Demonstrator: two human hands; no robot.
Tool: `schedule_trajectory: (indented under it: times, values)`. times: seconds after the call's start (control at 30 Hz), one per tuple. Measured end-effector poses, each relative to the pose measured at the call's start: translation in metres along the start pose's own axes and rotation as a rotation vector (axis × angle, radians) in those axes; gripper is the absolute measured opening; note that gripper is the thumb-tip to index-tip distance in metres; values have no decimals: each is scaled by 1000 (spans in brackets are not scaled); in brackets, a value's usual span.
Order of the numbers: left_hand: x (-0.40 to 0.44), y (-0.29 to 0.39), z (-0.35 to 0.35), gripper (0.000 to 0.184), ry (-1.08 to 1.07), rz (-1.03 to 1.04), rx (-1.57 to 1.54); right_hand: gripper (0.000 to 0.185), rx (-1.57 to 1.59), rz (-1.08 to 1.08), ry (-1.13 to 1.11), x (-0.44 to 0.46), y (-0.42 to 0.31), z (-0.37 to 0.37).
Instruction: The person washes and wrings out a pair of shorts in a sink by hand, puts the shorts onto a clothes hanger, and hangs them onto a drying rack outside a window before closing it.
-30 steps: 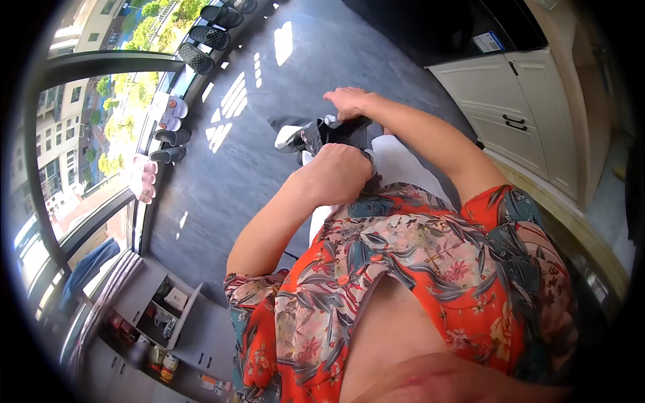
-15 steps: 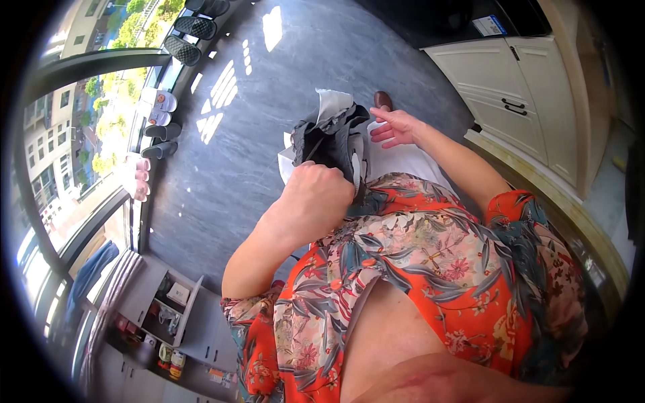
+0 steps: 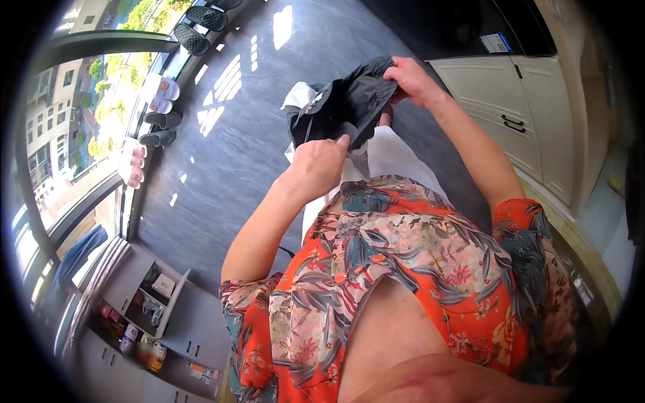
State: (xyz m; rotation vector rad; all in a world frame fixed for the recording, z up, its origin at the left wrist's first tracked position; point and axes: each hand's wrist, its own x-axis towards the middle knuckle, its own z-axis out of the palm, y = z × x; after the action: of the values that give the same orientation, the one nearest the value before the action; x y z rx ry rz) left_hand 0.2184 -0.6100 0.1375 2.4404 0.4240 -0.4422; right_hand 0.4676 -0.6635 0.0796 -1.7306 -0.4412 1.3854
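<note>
A black garment (image 3: pixel 359 91) with a gathered elastic edge, probably a waistband, is stretched between my two hands in front of my legs. My left hand (image 3: pixel 316 168) is closed on its near edge, thumb on top. At the upper right, my right hand (image 3: pixel 411 79) pinches the far end of the gathered edge. The garment's opening faces up toward me, and a thin cord seems to hang inside it. Some white cloth (image 3: pixel 299 96) shows behind its left side. Below it are my white trousers (image 3: pixel 396 151); whether the white cloth belongs to the garment I cannot tell.
Grey marbled floor (image 3: pixel 222 168) lies ahead, with patches of sunlight. Several pairs of slippers (image 3: pixel 161 121) line the window ledge at left. A cream cabinet (image 3: pixel 490 101) stands at right. At lower left is a grey cabinet (image 3: pixel 168 289) with open shelves.
My right hand, open and apart from the garment before, has closed on its edge. The garment has been raised and spread toward the upper right. My left hand has moved slightly up, still gripping.
</note>
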Motion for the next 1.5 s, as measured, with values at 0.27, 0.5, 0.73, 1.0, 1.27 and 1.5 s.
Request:
schedule_trajectory:
  times: [0.27, 0.5, 0.73, 1.0, 1.27, 1.5]
  values:
    - [33, -89, 54, 73, -48, 13, -1538, 22, -182, -464, -46, -68, -73, 12]
    - [102, -96, 30, 98, 318, -549, -983, 19, -334, -559, -7, -124, -125, 23]
    - [197, -99, 55, 57, 477, -347, -674, 21, -245, -700, 95, -134, -159, -11]
    - [94, -175, -89, 34, 859, -424, -213, 28, -1040, -622, 425, -56, -169, -139]
    - [5, -116, -175, 35, 795, -470, -95, 27, -895, -212, 235, -6, -190, -148]
    - [-44, -106, -186, 31, 993, -371, -523, 46, -976, -993, -106, 5, -210, -129]
